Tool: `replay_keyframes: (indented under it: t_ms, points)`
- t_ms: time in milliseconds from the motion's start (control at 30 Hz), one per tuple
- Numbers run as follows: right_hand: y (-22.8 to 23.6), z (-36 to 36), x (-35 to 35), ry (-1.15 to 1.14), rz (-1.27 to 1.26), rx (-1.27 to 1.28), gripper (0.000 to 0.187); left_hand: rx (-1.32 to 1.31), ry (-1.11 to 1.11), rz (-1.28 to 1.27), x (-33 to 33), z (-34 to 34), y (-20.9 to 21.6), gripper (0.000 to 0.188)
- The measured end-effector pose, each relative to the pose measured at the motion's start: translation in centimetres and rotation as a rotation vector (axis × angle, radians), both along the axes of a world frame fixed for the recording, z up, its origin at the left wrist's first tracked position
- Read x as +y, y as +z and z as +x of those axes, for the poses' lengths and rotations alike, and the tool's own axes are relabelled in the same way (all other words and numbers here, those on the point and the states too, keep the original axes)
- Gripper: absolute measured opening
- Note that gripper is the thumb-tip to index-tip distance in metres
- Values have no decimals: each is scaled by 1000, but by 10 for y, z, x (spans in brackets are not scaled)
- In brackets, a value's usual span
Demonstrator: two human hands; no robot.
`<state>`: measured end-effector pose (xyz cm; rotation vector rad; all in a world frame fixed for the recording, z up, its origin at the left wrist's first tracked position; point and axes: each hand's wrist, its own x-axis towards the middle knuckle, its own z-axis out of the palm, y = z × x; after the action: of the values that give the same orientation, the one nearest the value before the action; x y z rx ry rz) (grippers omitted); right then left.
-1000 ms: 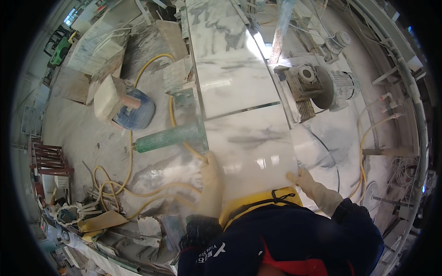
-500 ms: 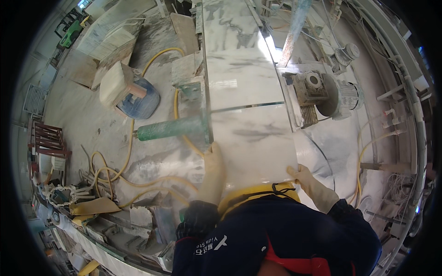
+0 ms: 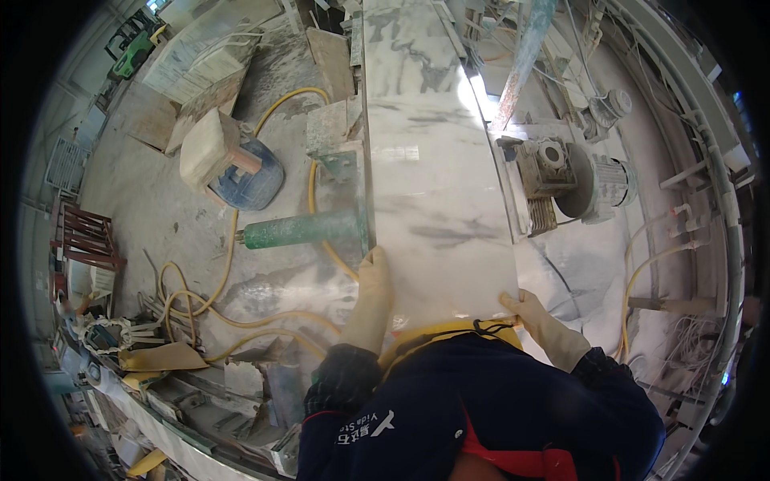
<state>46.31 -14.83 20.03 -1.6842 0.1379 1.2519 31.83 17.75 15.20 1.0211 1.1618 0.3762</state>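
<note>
left grip (image 3: 374, 280), right grip (image 3: 536, 314), slab (image 3: 445, 268) between

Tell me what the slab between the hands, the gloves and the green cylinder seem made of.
Slab: probably marble or similar stone, smooth and slightly glossy; white with soft grey veining.
Gloves: likely rubber or latex, mostly matte; cream, with no visible weave.
Green cylinder: possibly painted metal or plastic; dull, patchy, pale-smudged surface.

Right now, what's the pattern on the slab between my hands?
The slab is white with cloudy grey streaks, best seen in the head view.
</note>
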Motion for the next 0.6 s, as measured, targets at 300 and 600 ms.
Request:
replay_keyframes:
  t_ms: [300,600]
  points:
    - [4,73,46,168,-79,-1044,56,-177,-132,52,-12,-42,10,43]
    - [-16,116,191,779,69,-1375,72,-19,-239,33,-33,-63,11,49]
